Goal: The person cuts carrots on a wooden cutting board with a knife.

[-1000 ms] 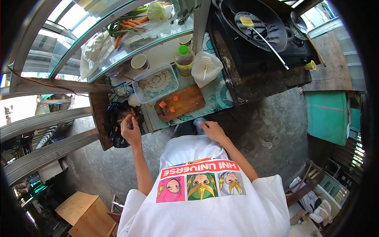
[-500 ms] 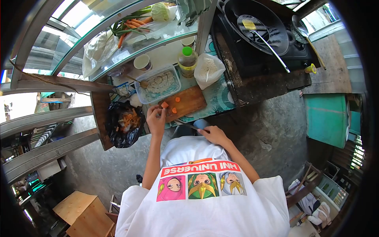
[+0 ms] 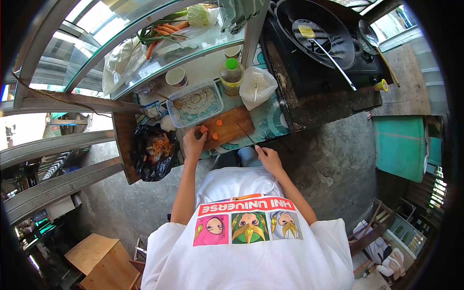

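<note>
My left hand (image 3: 194, 144) is closed, its fingertips pinching a chunk of carrot (image 3: 204, 129) at the left end of the wooden cutting board (image 3: 234, 124). A few small carrot pieces (image 3: 219, 123) lie on the board just right of those fingers. In my right hand (image 3: 269, 159) is the handle of a knife (image 3: 246, 134). Its thin blade points up and left over the board's right part. Behind the board sits a clear plastic tub (image 3: 197, 104) with pale batter smeared inside and a spoon (image 3: 175, 102) in it.
A black bag of peelings (image 3: 157, 150) hangs left of the board. Behind stand an oil bottle (image 3: 232, 77), a bag of flour (image 3: 257, 87) and a paper cup (image 3: 177, 77). A wok (image 3: 316, 36) rests on the stove at right. Carrots (image 3: 166, 30) and cabbage (image 3: 199, 17) fill the glass shelf.
My right hand has moved up from my lap, bringing the knife blade over the board. My left hand has shifted slightly right, still pinching the carrot chunk.
</note>
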`<action>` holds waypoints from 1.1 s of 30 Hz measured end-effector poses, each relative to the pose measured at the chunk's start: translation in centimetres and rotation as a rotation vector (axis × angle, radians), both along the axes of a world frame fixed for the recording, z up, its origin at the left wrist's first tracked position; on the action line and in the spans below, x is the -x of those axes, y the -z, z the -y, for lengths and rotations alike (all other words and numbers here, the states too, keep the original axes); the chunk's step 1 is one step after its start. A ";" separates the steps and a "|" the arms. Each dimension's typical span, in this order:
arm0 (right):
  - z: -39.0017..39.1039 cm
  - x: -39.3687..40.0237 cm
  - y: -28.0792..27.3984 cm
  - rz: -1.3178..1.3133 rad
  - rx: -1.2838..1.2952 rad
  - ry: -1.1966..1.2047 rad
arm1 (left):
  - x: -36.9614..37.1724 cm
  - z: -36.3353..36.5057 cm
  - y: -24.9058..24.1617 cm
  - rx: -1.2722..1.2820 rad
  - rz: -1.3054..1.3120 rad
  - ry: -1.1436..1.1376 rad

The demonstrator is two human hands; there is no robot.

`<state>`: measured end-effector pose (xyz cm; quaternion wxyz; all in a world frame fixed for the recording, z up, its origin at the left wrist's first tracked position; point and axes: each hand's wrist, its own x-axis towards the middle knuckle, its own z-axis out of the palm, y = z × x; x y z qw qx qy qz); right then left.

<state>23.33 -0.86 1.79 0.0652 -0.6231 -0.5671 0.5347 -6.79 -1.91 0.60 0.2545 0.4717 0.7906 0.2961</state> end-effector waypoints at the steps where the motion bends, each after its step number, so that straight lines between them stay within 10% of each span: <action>1: 0.1 -0.1 0.5 0.101 -0.002 0.030 | -0.1 0.1 -0.4 0.000 0.000 0.000; 33: 0.5 1.0 0.3 0.252 -0.109 0.226 | -9.4 -4.4 -0.8 0.095 -0.020 0.328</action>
